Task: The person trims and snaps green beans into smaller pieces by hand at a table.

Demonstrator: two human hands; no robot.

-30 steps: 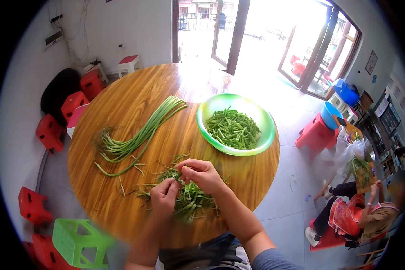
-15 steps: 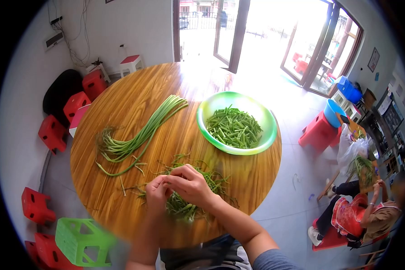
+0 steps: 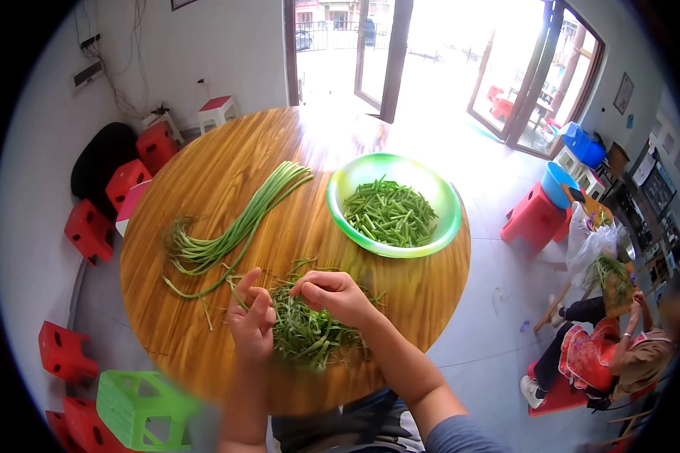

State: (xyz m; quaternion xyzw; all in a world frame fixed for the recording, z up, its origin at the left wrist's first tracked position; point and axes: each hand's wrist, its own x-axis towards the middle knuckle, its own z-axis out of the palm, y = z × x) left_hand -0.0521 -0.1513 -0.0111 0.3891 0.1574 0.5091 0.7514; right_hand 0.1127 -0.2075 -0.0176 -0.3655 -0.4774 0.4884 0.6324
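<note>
My left hand [image 3: 251, 321] is raised over the left side of a loose heap of green trimmings [image 3: 313, 332]. Its index finger points up, and a thin garlic scape [image 3: 237, 297] shows between the curled fingers. My right hand [image 3: 338, 297], a little apart from it, hovers above the heap with thumb and fingertips pinched. Whatever is in that pinch is too small to make out. Beyond my left hand lies a bundle of long garlic scapes [image 3: 242, 223], thin tips to the left. A green-and-white basin [image 3: 449, 230] beyond my right hand holds many short cut green pieces [image 3: 391, 214].
The round wooden table [image 3: 181, 317] carries all this. A green stool [image 3: 140, 411] and several red stools [image 3: 68, 351] stand at left. On the right a seated person [image 3: 642, 362] handles greens beside a plastic bag [image 3: 593, 245]. A blue basin [image 3: 559, 185] sits on red stools.
My hands were together over the heap and are now apart. The left has shifted slightly left with its index finger raised; the right has moved slightly right. The view has shifted a little.
</note>
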